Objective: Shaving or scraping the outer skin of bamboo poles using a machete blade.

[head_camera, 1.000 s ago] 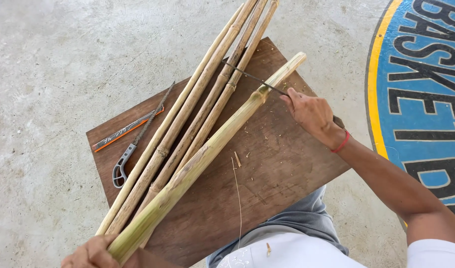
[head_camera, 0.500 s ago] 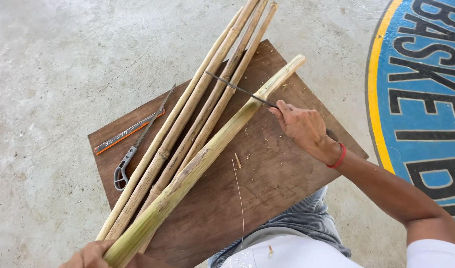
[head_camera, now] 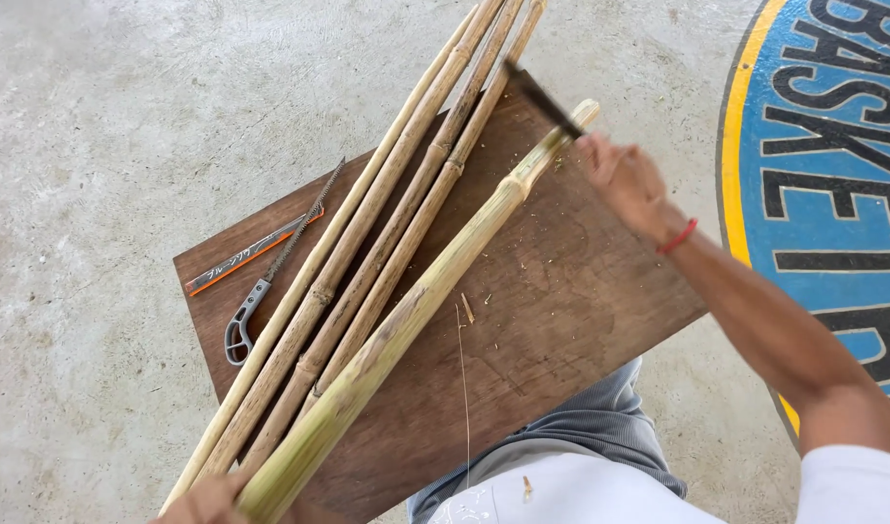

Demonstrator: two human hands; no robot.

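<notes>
My right hand (head_camera: 627, 182) grips a dark-bladed knife (head_camera: 540, 98), its blade lying against the far end of a thick greenish bamboo stalk (head_camera: 406, 320). The stalk runs diagonally over a brown wooden board (head_camera: 561, 291). At the bottom edge my left hand (head_camera: 210, 501) holds the stalk's near end, and only its knuckles show. Several thinner tan bamboo canes (head_camera: 387, 223) lie beside the stalk on its left.
A small saw with a grey handle (head_camera: 270, 281) and an orange-and-grey flat tool (head_camera: 233, 262) lie on the board's left part. Shavings dot the board. The concrete floor (head_camera: 125, 116) surrounds it; a blue painted court marking with a yellow border (head_camera: 824, 146) lies at right.
My right hand has moved the knife up along the stalk, from near its node to its far tip. The stalk's near end stays in my left hand.
</notes>
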